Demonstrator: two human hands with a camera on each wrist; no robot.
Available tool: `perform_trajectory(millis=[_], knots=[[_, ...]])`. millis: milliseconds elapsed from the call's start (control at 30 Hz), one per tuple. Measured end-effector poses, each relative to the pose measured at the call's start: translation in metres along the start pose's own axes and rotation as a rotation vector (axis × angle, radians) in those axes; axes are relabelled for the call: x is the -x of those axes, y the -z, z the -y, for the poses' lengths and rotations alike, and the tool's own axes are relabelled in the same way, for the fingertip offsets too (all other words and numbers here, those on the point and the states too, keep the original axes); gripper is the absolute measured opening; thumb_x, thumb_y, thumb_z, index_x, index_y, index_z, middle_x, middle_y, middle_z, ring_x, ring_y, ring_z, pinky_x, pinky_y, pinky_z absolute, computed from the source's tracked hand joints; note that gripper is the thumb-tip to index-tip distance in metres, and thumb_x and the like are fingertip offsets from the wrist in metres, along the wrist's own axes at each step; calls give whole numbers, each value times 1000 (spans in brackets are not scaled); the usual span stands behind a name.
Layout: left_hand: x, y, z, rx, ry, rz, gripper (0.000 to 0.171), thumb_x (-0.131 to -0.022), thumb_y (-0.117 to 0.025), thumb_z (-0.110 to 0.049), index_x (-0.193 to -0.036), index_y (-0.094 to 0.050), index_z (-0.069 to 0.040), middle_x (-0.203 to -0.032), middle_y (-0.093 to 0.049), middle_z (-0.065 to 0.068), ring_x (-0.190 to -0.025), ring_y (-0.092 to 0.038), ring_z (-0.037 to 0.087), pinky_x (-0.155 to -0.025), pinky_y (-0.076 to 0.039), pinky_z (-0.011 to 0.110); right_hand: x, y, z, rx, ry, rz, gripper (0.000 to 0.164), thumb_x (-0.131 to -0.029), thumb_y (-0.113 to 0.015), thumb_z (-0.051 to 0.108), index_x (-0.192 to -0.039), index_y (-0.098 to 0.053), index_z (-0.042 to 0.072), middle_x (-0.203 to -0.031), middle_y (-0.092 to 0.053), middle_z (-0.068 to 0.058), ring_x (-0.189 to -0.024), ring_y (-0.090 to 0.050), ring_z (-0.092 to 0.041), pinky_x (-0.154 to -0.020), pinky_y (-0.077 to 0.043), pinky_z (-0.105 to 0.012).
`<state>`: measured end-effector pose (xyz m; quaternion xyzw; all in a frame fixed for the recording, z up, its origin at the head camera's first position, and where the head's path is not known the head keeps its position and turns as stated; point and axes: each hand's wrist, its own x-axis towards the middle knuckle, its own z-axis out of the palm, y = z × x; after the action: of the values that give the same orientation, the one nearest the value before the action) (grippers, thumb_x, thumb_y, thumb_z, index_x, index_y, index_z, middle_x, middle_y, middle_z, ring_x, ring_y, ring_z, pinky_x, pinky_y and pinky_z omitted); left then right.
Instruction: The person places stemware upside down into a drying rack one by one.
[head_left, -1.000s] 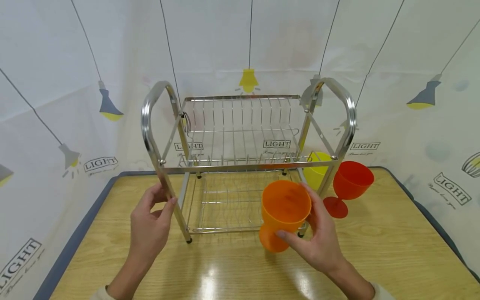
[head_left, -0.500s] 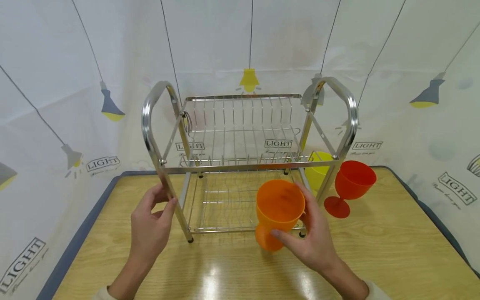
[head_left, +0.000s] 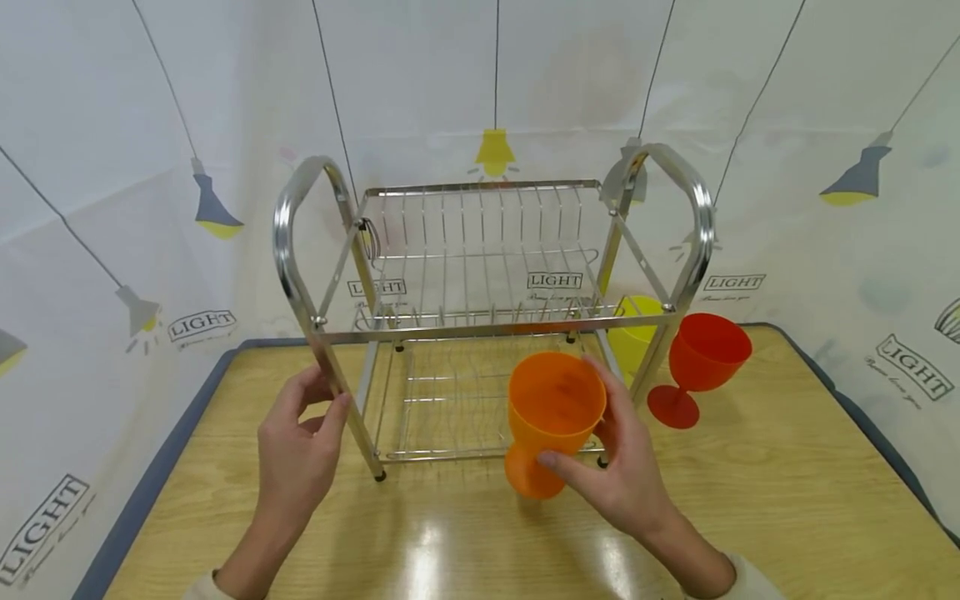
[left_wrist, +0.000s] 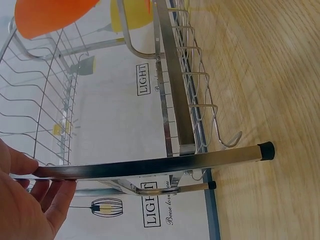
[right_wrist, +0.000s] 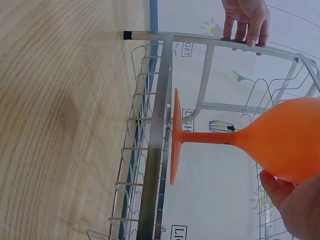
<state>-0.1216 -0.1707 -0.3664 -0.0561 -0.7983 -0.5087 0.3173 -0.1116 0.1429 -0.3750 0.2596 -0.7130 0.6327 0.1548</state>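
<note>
My right hand [head_left: 626, 467] holds an orange plastic goblet [head_left: 551, 417] by its bowl, thumb in front and fingers behind. The goblet stays upright in front of the right half of a two-tier metal dish rack [head_left: 495, 331]. In the right wrist view its stem and round foot [right_wrist: 175, 137] show beside the lower rack bar, clear of the tabletop. My left hand [head_left: 300, 442] grips the front left post of the rack [left_wrist: 150, 166] between thumb and fingers. Both tiers of the rack carry nothing.
A red goblet [head_left: 708, 354] stands on the wooden table [head_left: 780, 500] right of the rack. Behind the right post is a yellow goblet [head_left: 633, 333], partly hidden. A lamp-patterned cloth [head_left: 420, 75] hangs close behind and on both sides.
My right hand has brought the orange goblet a little to the left along the rack's front. The left hand keeps its hold on the post. The camera view shifts slightly.
</note>
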Motion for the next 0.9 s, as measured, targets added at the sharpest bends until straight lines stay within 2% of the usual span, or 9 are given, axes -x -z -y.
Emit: perform_trajectory(millis=[300,500,600,733,833,900], knots=[[1,-1,-2,13,28,-9,33,-85,-66,11,-116,-61,1,-93,-65,7,-86,-62,5,-66,-56,14,-2,-1,3,22,-36,16,94,-69,-77,-11,-149,-28,2,-131,-52,-13,-110,-58,-27,-95,-53,-30],[1,0,-4,35,39,-24,31,-85,-65,10,-115,-60,3,-94,-64,8,-87,-62,5,-67,-55,13,-1,0,1,42,-29,12,96,-69,-78,-11,-150,-29,6,-132,-51,-14,-111,-57,-26,-97,-51,-28],[2,0,-6,40,26,-59,27,-87,-65,7,-113,-60,4,-94,-63,5,-88,-61,5,-68,-55,12,-1,0,2,58,-21,7,97,-68,-80,-11,-149,-30,6,-132,-52,-13,-111,-57,-25,-96,-51,-27],[6,1,-10,56,-26,-138,24,-87,-64,8,-111,-62,6,-97,-62,4,-91,-60,6,-69,-53,10,-3,0,5,64,-12,17,97,-68,-80,-10,-149,-31,6,-131,-52,-12,-110,-57,-25,-94,-53,-28],[9,-2,-14,103,-119,-190,21,-86,-62,11,-107,-63,10,-98,-63,6,-90,-60,9,-67,-52,10,-5,0,6,50,-2,34,96,-67,-81,-9,-148,-34,10,-130,-53,-11,-109,-58,-26,-92,-54,-30],[10,-4,-17,153,-186,-192,19,-85,-61,14,-104,-63,13,-96,-64,8,-87,-61,9,-65,-53,11,-7,-1,7,44,6,42,95,-67,-82,-9,-147,-36,11,-130,-53,-10,-108,-58,-27,-92,-55,-32]])
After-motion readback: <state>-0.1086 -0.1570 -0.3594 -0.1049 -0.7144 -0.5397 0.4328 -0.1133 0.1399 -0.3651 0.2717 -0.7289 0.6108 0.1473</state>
